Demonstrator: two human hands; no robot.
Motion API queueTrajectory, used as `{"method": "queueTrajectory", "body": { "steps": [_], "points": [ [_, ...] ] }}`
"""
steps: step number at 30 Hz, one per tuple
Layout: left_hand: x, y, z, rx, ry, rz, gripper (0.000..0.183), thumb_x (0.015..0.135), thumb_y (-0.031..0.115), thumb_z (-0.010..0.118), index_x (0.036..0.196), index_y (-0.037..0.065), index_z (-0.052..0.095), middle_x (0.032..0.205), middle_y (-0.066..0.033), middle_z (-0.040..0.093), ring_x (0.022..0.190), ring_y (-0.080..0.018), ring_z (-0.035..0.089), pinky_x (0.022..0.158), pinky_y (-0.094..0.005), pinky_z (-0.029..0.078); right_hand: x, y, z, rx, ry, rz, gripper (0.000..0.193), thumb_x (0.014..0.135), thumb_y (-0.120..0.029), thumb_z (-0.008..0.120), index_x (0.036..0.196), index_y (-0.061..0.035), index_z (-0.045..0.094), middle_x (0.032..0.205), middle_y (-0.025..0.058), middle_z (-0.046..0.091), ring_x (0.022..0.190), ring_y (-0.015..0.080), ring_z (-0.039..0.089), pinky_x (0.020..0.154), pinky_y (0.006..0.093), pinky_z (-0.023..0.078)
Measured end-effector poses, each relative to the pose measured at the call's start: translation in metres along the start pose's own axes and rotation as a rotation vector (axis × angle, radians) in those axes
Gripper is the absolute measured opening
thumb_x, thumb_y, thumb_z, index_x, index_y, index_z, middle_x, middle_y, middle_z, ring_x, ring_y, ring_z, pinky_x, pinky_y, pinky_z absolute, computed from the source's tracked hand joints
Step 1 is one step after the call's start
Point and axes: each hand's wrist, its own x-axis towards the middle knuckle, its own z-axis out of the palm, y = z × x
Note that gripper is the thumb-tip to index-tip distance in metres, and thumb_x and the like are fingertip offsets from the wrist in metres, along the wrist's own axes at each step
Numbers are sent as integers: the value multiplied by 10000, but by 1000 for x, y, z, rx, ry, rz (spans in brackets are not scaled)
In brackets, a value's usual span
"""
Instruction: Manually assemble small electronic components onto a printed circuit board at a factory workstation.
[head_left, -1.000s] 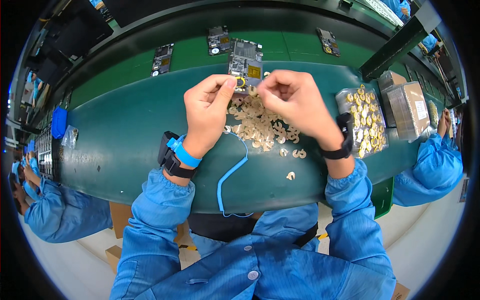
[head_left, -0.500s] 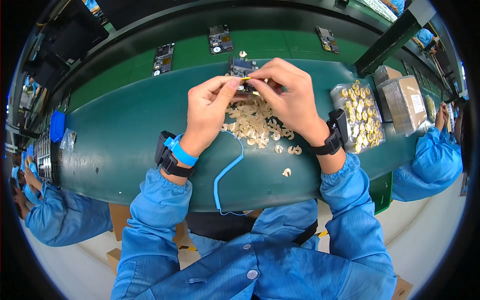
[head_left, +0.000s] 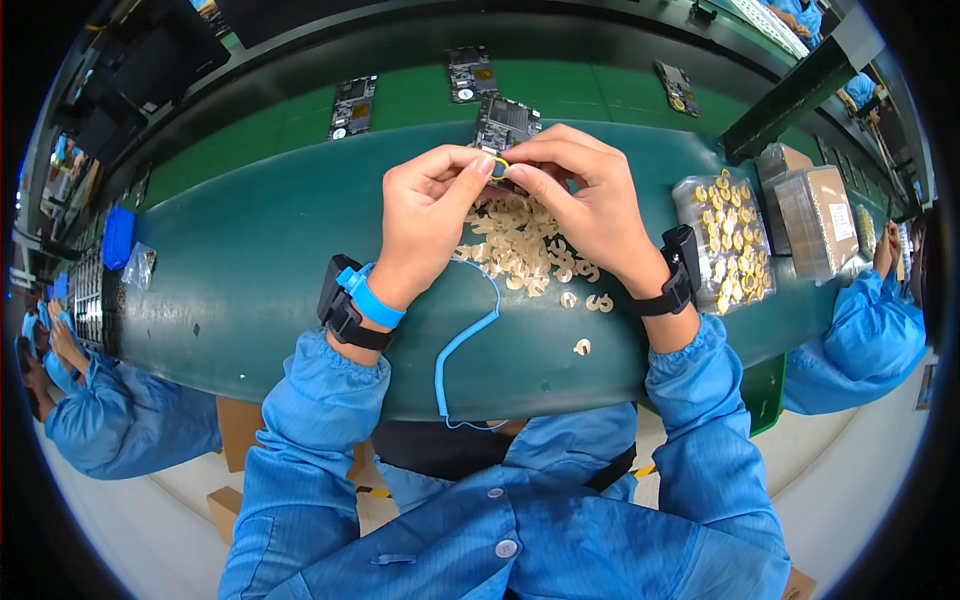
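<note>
Both hands meet over the green mat, around a small dark disc with a yellow rim (head_left: 499, 170), which looks like a coin cell. The thumb and forefinger of my left hand (head_left: 420, 215) pinch its left side. My right hand (head_left: 590, 195) pinches its right side the same way. Just beyond my fingertips lies a dark circuit board (head_left: 509, 118), its near part hidden by the hands. Below and between the hands spreads a heap of small beige C-shaped pieces (head_left: 515, 245), with a few loose ones to its right.
A clear tray of yellow-rimmed discs (head_left: 728, 240) is to the right, beside clear-wrapped boxes (head_left: 815, 215). More circuit boards (head_left: 352, 107) lie along the far green strip. A blue coiled cord (head_left: 442, 365) runs over the mat. A blue bin (head_left: 117, 237) stands far left; co-workers sit either side.
The yellow-rimmed disc, seen edge-on before, has tipped so its dark face shows between my fingertips. The whole view has shifted slightly.
</note>
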Motion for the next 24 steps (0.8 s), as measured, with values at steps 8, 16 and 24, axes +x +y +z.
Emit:
{"method": "queueTrajectory", "body": {
  "steps": [8, 16, 24],
  "points": [
    [-4, 0, 6, 93, 18, 9, 242, 1024, 52, 612, 1218, -88, 642, 1071, -113, 719, 954, -131, 685, 848, -292, 598, -4, -4, 1, 111, -18, 267, 112, 917, -59, 732, 959, 42, 707, 819, 25, 667, 669, 43, 577, 594, 211, 461],
    [2, -5, 2, -31, 26, -61, 435, 1060, 69, 527, 1452, -92, 431, 1227, -184, 680, 1083, -203, 682, 931, -346, 590, -2, -6, -2, 337, -37, 462, 165, 975, -81, 692, 1005, 80, 676, 870, 21, 701, 731, 22, 627, 631, 189, 493],
    [1, -9, 1, -159, -15, -132, 365, 1064, 58, 503, 1387, -110, 470, 1284, -210, 652, 1142, -237, 671, 988, -371, 580, -4, -6, 2, 273, 5, 446, 168, 964, -87, 704, 983, 80, 700, 852, 33, 718, 712, 34, 645, 604, 196, 496]
  ]
}}
